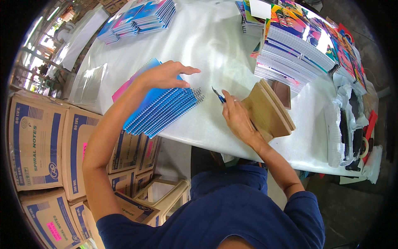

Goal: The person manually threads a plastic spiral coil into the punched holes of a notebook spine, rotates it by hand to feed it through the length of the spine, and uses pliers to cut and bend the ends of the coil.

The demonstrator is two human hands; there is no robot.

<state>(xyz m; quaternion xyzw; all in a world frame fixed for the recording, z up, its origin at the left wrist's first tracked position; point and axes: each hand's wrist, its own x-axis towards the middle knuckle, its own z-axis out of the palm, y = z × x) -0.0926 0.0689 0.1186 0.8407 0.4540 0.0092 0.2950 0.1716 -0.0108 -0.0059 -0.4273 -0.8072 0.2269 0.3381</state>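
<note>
A fanned stack of blue and pink spiral notebooks [161, 111] lies on the white table, its loose black wire ends sticking out at the right. My left hand [168, 74] rests over the top of the stack, index finger and thumb stretched apart and nothing held. To the right, my right hand [238, 118] is closed on small blue-handled pliers [219, 96], whose dark, narrow tip points toward the notebooks. Close beside that hand stands a brown wooden block with angled boards [269, 110]. The fingers' far side around the pliers is partly hidden.
Tall stacks of colourful notebooks [290, 54] stand at the far right, more blue notebooks [141, 18] at the far left. Clear plastic sheets [88, 85] lie at the left edge. Cardboard boxes [39, 141] are piled left; wrapped black coils [344, 128] sit right.
</note>
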